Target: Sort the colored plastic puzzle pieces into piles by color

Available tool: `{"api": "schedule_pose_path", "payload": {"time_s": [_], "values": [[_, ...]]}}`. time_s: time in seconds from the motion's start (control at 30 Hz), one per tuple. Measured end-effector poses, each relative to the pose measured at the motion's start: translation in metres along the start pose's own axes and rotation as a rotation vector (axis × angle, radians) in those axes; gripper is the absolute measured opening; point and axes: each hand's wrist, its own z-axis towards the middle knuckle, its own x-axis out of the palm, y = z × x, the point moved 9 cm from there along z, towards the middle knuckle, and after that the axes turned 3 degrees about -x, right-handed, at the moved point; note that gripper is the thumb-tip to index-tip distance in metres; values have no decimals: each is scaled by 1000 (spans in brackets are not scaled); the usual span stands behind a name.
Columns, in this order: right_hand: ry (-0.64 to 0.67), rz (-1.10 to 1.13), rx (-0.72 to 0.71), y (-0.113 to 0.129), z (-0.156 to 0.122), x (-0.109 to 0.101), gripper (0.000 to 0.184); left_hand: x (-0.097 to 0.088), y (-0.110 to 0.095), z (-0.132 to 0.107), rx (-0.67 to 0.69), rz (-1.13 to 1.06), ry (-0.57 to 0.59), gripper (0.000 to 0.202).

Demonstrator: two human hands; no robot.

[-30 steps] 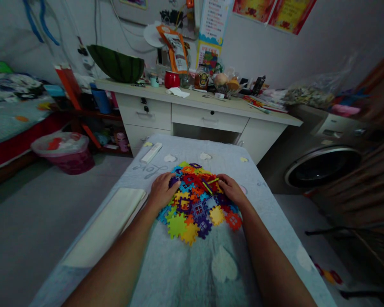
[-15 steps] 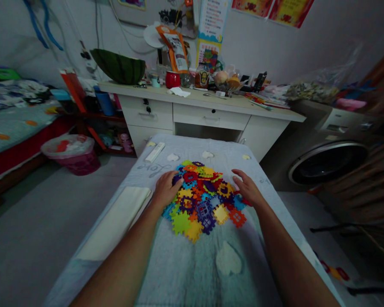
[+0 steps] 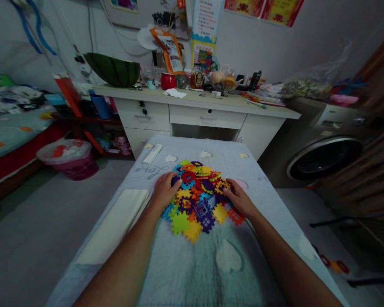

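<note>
A heap of colourful toothed plastic building tiles (image 3: pixel 201 192) lies on the cloth-covered table. My left hand (image 3: pixel 165 188) rests against the left edge of the heap, thumb apart from the curved fingers, next to a dark purple tile (image 3: pixel 175 180). At the opposite edge, my right hand (image 3: pixel 240 198) touches the heap with thumb and fingers apart, beside a yellow windowed tile (image 3: pixel 222 186). A red-orange tile (image 3: pixel 235 216) lies just below that hand. Nearest me are a lime green tile (image 3: pixel 180 223) and a yellow tile (image 3: pixel 193 231).
A folded cream cloth (image 3: pixel 115 226) and a white narrow box (image 3: pixel 152 154) lie left of the heap. Beyond the table stands a white desk (image 3: pixel 208 111) with a watermelon piece (image 3: pixel 113 70) and jars. A washing machine (image 3: pixel 323 145) is at the right, a pink bin (image 3: pixel 73 164) at the left.
My right hand has moved inward to the left, onto the heap's right edge. The left hand stays nearly in place. The view has shifted slightly.
</note>
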Motion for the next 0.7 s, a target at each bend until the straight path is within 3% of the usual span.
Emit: {"api": "schedule_pose_path", "payload": {"time_s": [0.23, 0.43, 0.53, 0.7], "values": [[35, -18, -36, 21, 4, 1, 39, 1, -1, 0, 1, 15, 18, 44], [-132, -164, -84, 55, 44, -18, 33, 2, 1, 0, 10, 7, 10, 44], [-27, -250, -155, 86, 82, 6, 30, 3, 4, 1, 9, -8, 13, 45], [298, -471, -119, 114, 138, 80, 40, -1, 3, 2, 33, -77, 2, 45]]}}
